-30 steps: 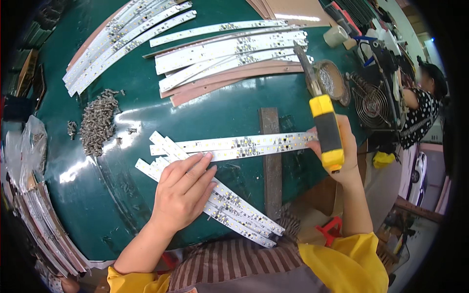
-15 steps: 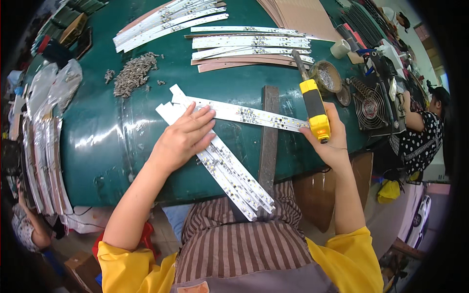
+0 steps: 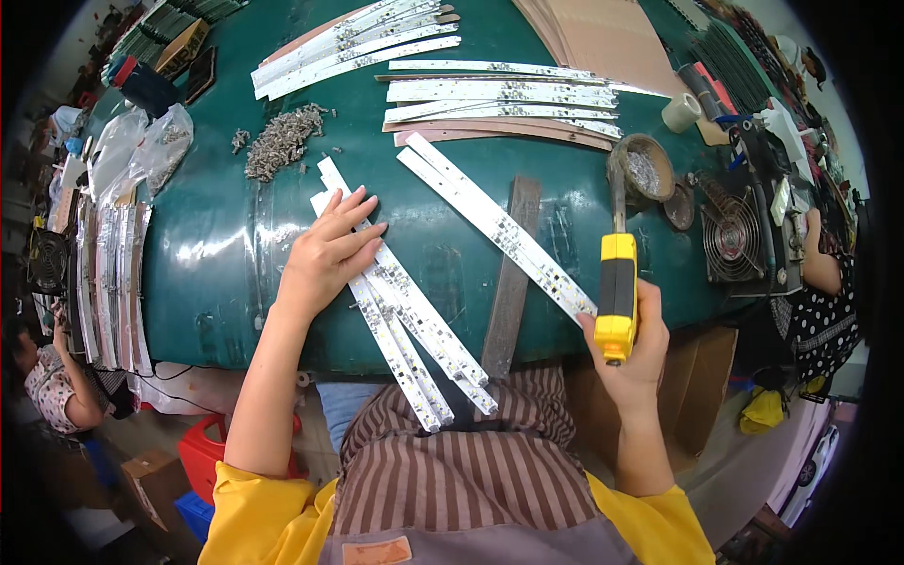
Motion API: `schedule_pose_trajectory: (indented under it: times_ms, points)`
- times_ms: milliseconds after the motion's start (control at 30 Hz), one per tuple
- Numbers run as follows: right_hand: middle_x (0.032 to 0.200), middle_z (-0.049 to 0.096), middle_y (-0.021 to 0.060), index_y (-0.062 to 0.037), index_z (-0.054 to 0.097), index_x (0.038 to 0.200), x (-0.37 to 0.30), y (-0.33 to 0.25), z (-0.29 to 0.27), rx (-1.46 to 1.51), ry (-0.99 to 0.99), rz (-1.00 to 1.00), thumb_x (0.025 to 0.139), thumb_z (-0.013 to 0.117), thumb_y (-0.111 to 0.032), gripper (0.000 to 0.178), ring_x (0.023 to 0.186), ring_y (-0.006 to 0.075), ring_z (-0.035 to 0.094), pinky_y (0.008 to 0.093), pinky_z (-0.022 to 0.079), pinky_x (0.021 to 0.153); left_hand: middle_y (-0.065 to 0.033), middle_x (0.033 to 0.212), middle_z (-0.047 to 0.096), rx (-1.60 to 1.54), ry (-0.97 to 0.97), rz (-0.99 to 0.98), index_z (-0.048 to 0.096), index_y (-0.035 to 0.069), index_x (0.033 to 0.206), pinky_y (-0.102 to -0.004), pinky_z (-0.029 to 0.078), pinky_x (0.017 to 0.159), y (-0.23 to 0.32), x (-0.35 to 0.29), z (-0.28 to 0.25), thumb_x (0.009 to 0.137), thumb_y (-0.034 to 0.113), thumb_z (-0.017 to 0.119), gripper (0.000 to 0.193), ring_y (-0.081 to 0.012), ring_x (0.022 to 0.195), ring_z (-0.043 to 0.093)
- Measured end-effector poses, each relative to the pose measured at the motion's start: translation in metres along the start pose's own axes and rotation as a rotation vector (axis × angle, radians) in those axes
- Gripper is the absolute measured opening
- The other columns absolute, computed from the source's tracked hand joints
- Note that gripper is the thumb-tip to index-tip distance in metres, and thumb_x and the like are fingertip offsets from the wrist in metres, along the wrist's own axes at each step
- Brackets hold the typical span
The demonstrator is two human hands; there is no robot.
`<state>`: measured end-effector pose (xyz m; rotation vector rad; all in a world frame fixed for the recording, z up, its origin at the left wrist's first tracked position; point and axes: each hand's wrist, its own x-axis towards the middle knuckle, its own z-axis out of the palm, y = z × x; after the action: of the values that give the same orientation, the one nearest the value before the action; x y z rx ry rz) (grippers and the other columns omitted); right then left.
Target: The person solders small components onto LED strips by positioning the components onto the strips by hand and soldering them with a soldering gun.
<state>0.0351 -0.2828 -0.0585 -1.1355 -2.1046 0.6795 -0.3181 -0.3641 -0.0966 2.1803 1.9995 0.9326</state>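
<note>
My left hand (image 3: 330,247) lies with its fingers stretched over the upper part of a fanned stack of white LED circuit strips (image 3: 405,320). The lower ends of that stack stick out past the table's near edge, above my lap. In my right hand (image 3: 642,344) is a yellow and black handheld tool (image 3: 618,297) with a metal shaft pointing away from me; its exact kind I cannot tell. By the right thumb is the near end of a pair of LED strips (image 3: 508,234), apparently pinched there. This pair slants across a dark flat bar (image 3: 513,282).
A heap of small metallic parts (image 3: 282,141) lies beyond my left hand. More LED strips (image 3: 499,91) are spread at the back. A round bowl (image 3: 645,169) and a fan (image 3: 734,240) stand at the right. Plastic bags (image 3: 155,151) are at the left. Other people sit at both sides.
My right hand has come nearer to me with the tool and the strip pair, which has swung to a steeper slant, away from the stack. My left hand has stayed on the stack.
</note>
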Motion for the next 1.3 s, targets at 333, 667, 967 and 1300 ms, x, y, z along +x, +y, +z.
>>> schedule_pose_trajectory:
  times_ms: [333,667,967,1300]
  points:
    - [0.087,0.059,0.0038,-0.0031,0.05,0.114,-0.001,0.005,-0.004,0.057,0.042,0.128,0.078,0.076,-0.001,0.045,0.08,0.011,0.059,0.0243,0.047,0.074,-0.0095,0.085,0.072,-0.485,0.0,-1.157,0.069,-0.002,0.079,-0.0242,0.048,0.056,0.105,-0.071,-0.029,0.092,0.017,0.066,0.023,-0.0131,0.071,0.067]
    - [0.097,0.057,0.0042,-0.0042,0.05,0.112,0.003,0.001,-0.001,0.153,-0.042,0.113,0.073,0.078,0.005,0.049,0.082,0.0101,0.056,0.0232,0.047,0.072,-0.0174,0.139,0.05,-1.977,-0.335,-1.334,0.039,-0.001,0.142,-0.0389,0.041,0.105,0.134,-0.096,0.026,0.1,0.037,0.052,0.057,-0.027,0.124,0.054]
    - [0.102,0.061,0.0061,-0.0034,0.049,0.116,-0.014,-0.003,0.001,0.109,0.085,0.095,0.072,0.081,0.001,0.054,0.081,0.0123,0.059,0.0251,0.047,0.073,-0.0237,0.123,0.06,-1.885,-0.513,-1.564,0.047,-0.002,0.129,-0.0413,0.052,0.096,0.144,-0.06,0.024,0.098,0.036,0.056,0.05,-0.0322,0.116,0.06]
    - [0.096,0.06,0.0058,-0.0048,0.049,0.109,-0.037,-0.039,0.021,0.244,-0.185,0.005,0.068,0.085,-0.007,0.054,0.071,0.0171,0.059,0.0281,0.048,0.065,-0.0182,0.126,0.059,-2.115,-0.212,-1.514,0.048,0.0,0.133,-0.0453,0.05,0.096,0.136,-0.079,0.006,0.095,0.028,0.057,0.048,-0.0284,0.116,0.059]
